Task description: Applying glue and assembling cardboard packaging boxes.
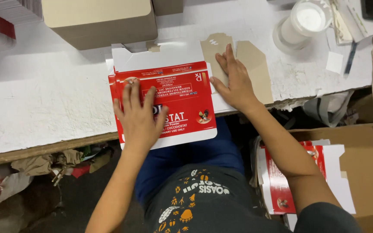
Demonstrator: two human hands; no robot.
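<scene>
My left hand [139, 116] lies flat, fingers spread, pressing down on the flat red and white cardboard box sheet [173, 92] at the near edge of the white table [44, 99]. My right hand [235, 82] is flat too, fingers close together, pressing the plain brown flap [255, 64] on the sheet's right side. The flap's long side runs away from me. My right hand is nearer to it.

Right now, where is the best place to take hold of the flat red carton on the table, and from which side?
Probably its near edge: the red carton lies flat, but that edge overhangs the white table toward the person. Come from below and in front, pinching it beside the left hand. The right hand presses the brown flap at its far right.
</scene>
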